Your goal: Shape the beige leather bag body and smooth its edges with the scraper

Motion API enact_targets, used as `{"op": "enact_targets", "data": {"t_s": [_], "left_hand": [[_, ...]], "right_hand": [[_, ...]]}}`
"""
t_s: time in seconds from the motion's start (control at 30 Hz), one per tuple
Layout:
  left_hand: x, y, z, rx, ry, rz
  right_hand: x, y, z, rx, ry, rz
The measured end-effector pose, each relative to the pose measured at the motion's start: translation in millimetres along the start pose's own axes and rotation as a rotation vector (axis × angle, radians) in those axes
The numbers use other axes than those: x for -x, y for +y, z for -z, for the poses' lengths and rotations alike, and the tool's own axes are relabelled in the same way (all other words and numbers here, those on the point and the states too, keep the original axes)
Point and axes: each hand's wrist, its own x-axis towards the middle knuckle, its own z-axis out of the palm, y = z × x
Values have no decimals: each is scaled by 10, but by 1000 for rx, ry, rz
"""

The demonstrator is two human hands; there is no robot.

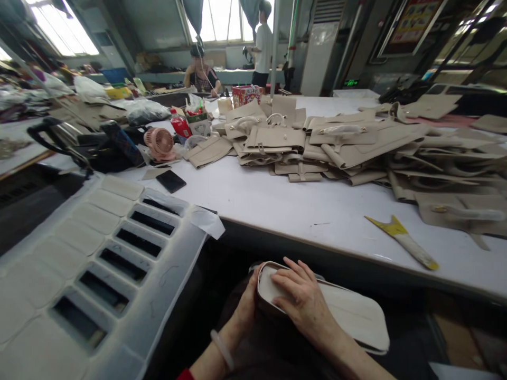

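Pale long panel with a raised edge lies under the right grip, whose fingers are spread upon it, not closed; the left grip holds its rounded left end. For good work, it seems, the left should support firmly while the right presses evenly. Beyond both grips, the worktop carries a yellow-ended tool and, farther, heaped beige pieces.

pink fan is standing near red bottle | dark phone is lying on white table | green sign is glowing | person in white is standing near window
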Motion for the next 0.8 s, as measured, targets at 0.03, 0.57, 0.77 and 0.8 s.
{"op": "enact_targets", "data": {"t_s": [0.03, 0.57, 0.77, 0.8], "left_hand": [[4, 13, -11, 6, -2, 25], [148, 840, -467, -1203, -42, -204], [121, 745, -441, -1180, 4, -177], [119, 740, -432, -1162, -1, -168]], "right_hand": [[8, -3, -5, -10, 6, -4], [41, -15, -11, -53, 34, -27], [49, -1, -31, -61, 67, -19], [53, -1, -33, -60, 69, -19]]}}
